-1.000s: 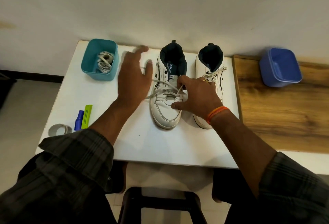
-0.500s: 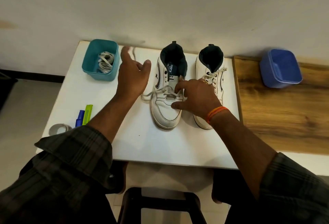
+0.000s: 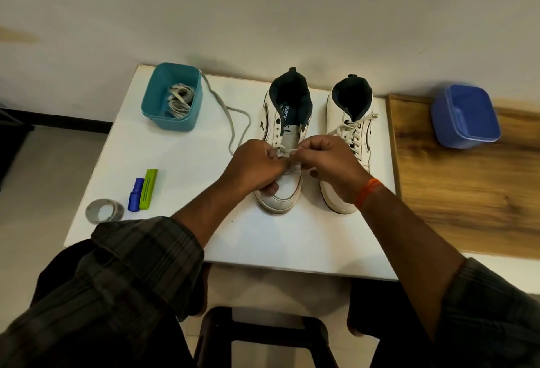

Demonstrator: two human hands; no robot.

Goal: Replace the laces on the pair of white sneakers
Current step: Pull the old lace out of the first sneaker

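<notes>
I'm seeing a teal bin [image 3: 172, 101] sitting far left on the white tabletop [image 3: 163, 163], a loose lace [image 3: 230, 116] trailing from it. My left hand [image 3: 257, 167] and right hand [image 3: 330, 166] are both pinching the lace at the left sneaker [image 3: 285, 145]; the laced right sneaker [image 3: 349, 139] is standing just beside it.

bare table [image 3: 175, 151] left — lace [image 3: 233, 122] crossing
</notes>
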